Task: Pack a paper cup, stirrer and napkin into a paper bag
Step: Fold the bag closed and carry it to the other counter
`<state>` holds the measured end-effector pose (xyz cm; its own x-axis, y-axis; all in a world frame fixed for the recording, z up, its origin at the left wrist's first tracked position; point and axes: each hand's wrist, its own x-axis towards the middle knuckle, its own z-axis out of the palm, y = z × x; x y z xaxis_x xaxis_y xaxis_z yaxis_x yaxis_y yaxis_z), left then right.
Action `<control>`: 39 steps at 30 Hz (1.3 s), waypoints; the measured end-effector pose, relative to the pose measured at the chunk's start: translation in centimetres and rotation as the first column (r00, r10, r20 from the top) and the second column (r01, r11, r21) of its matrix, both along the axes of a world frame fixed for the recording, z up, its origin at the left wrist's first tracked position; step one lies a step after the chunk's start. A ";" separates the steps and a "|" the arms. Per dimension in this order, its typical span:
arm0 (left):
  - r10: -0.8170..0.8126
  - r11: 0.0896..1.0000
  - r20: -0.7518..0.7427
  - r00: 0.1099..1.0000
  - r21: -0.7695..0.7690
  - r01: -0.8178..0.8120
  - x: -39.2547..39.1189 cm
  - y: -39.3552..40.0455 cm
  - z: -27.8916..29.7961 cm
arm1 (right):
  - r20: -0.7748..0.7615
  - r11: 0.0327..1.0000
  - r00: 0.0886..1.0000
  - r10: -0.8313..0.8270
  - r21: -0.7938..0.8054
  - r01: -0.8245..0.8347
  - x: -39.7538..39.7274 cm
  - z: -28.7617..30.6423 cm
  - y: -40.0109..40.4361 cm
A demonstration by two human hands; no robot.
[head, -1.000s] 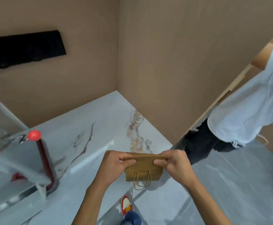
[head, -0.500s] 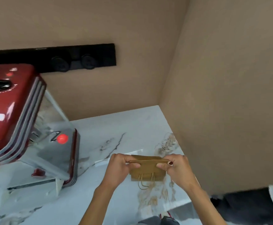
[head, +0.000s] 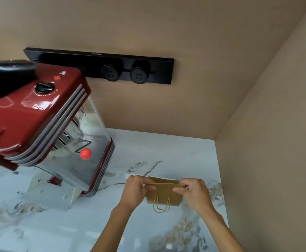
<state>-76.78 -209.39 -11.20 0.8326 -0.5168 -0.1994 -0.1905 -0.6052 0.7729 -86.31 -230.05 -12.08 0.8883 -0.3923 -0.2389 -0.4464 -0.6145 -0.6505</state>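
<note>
A small brown paper bag (head: 164,195) is held flat above the marble counter (head: 148,148), its twine handles hanging down toward me. My left hand (head: 135,191) pinches the bag's top edge at the left. At the right end, my right hand (head: 194,191) pinches the same edge. The bag's mouth is only slightly parted between the two hands. A white strip (head: 135,176) lies on the counter just behind the bag; I cannot tell what it is. No paper cup or stirrer is in view.
A red and glass popcorn machine (head: 45,128) stands at the left, with a red knob (head: 85,153) on its door. A black socket strip (head: 101,65) runs along the back wall. A tan side wall (head: 276,142) bounds the counter on the right.
The view has swung left and up: the person in white at the right is out of frame and the popcorn machine now fills the left. Both hands still grip the bag the same way.
</note>
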 end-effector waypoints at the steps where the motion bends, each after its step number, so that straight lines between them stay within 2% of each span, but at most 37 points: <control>1: 0.013 1.000 -0.023 1.000 0.001 -0.013 0.1 -0.3 -0.2 | -0.009 1.000 1.000 0.010 0.016 -0.010 0.2 -0.3 -0.3; 7: 0.005 0.999 -0.056 0.998 0.055 -0.002 -0.1 -1.8 -1.4 | -0.041 0.996 0.997 0.063 0.068 -0.061 0.8 -1.4 -1.4; 10: -0.086 0.985 -0.056 0.995 0.144 0.093 -0.2 -2.9 -1.6 | -0.076 0.990 0.988 0.137 0.045 -0.134 1.3 -1.1 -1.7; 16: -0.298 0.917 0.031 0.954 0.288 0.277 0.2 -4.8 -1.9 | -0.060 0.937 0.951 0.302 -0.167 -0.308 2.1 -1.1 0.2; 19: -0.375 0.874 0.087 0.923 0.366 0.320 0.5 -4.7 -2.4 | -0.040 0.904 0.945 0.324 -0.280 -0.322 2.2 -1.4 0.4; 22: -0.433 0.855 0.127 0.893 0.371 0.362 0.5 -4.4 -2.7 | -0.019 0.874 0.943 0.332 -0.369 -0.315 1.7 -2.0 0.5; 25: -0.513 0.815 0.102 0.853 0.368 0.447 0.9 -3.9 -2.9 | -0.013 0.854 0.939 0.344 -0.412 -0.318 1.2 -2.4 0.7; 27: -0.549 0.793 0.089 0.831 0.372 0.483 1.2 -3.8 -2.8 | -0.038 0.865 0.939 0.342 -0.377 -0.330 1.2 -2.4 0.6; 30: -0.572 0.775 0.108 0.813 0.394 0.494 1.3 -4.0 -2.6 | -0.102 0.858 0.923 0.370 -0.342 -0.382 1.9 -2.3 0.1; 33: -0.601 0.749 0.105 0.792 0.419 0.513 1.3 -4.2 -2.7 | -0.154 0.788 0.877 0.454 -0.390 -0.476 2.0 -2.6 0.7; 39: -0.554 0.760 0.171 0.815 0.502 0.412 0.3 -4.6 -2.6 | -0.156 0.805 0.917 0.366 -0.441 -0.396 1.4 -2.5 1.1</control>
